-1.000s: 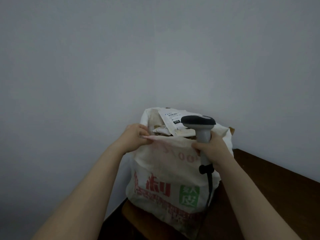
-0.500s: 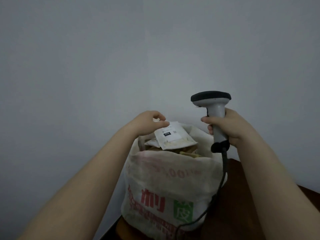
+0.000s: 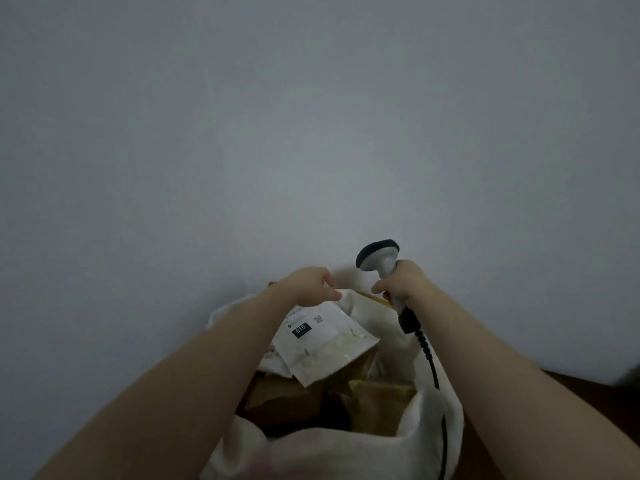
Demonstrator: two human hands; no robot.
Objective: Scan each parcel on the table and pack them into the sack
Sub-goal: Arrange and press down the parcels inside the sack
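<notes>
Gripping the scanner in my right hand over the far rim of the sack, I pinch the far edge of the parcel with my left hand; it lies atop the load inside.

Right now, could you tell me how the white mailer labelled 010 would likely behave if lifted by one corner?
Probably floppy: the white mailer looks thin and wrinkled. Likely light, since it rests tilted atop the brown parcels in the sack. Its faint sheen suggests a slippery film.
</notes>
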